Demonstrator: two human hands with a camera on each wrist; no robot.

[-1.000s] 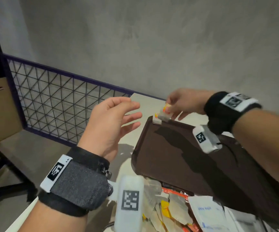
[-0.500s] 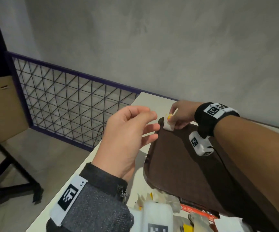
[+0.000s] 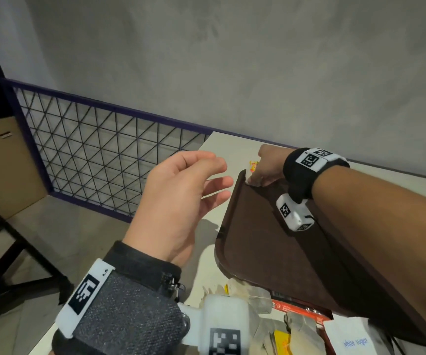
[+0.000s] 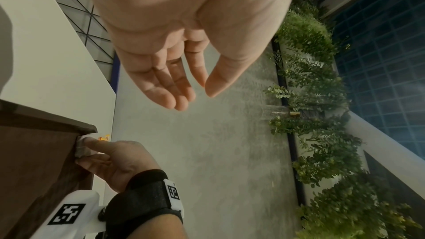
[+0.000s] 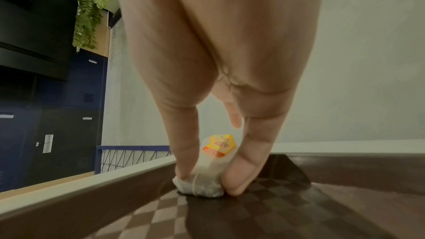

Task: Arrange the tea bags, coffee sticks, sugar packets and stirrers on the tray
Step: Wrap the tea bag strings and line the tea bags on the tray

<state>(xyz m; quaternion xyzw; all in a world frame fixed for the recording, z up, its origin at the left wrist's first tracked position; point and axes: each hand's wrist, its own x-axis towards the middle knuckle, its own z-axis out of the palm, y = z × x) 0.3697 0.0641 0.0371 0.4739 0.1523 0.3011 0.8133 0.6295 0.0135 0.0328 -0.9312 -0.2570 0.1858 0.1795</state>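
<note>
A dark brown tray (image 3: 270, 242) lies on the white table. At its far left corner my right hand (image 3: 254, 179) pinches a white tea bag (image 5: 202, 183) with a yellow and orange tag (image 5: 219, 145), its lower end down on the tray floor (image 5: 253, 215) against the rim. The left wrist view shows the same tea bag (image 4: 80, 149) squeezed at the tray corner (image 4: 87, 128). My left hand (image 3: 206, 172) hovers above the table just left of the tray, fingers loosely curved, holding nothing.
A heap of tea bags and packets (image 3: 265, 326), among them a white sugar packet (image 3: 352, 339) and a red stick (image 3: 299, 310), lies at the tray's near edge. A purple-framed wire mesh panel (image 3: 99, 160) stands left of the table, with a grey wall behind.
My right hand has carried the tea bag down from above the tray's far corner until it touches the tray floor. The left hand has loosened its fingers and stayed left of the tray.
</note>
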